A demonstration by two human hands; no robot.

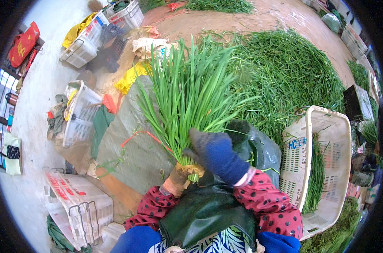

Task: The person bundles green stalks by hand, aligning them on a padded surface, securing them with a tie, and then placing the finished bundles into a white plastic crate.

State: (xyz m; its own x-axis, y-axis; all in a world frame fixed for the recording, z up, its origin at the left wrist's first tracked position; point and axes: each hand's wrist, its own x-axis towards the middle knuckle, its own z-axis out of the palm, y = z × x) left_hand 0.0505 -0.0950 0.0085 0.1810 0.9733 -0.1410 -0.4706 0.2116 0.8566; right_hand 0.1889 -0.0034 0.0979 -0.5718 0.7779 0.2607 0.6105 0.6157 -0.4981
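A fanned bunch of long green chive-like leaves point(188, 91) stands up in front of my lap, its pale cut ends pointing toward me. Around its base closes my left hand point(180, 177), in an orange-tan glove. My right hand point(218, 151), in a blue knit glove with dark fingers, is against the right side of the lower stalks. Its fingertips are blurred, so whether they pinch any stalks is unclear. A red string point(147, 133) passes by the left side of the bunch. Beneath both hands a dark green waterproof apron point(207, 215) covers my lap.
A large heap of loose green leaves point(292, 69) lies ahead right. Close on my right stands a white plastic crate point(332, 193) with leaves inside. A grey tarp point(128, 139) covers the floor ahead left. Stacked white crates point(90, 202) and another crate point(80, 120) line the left side.
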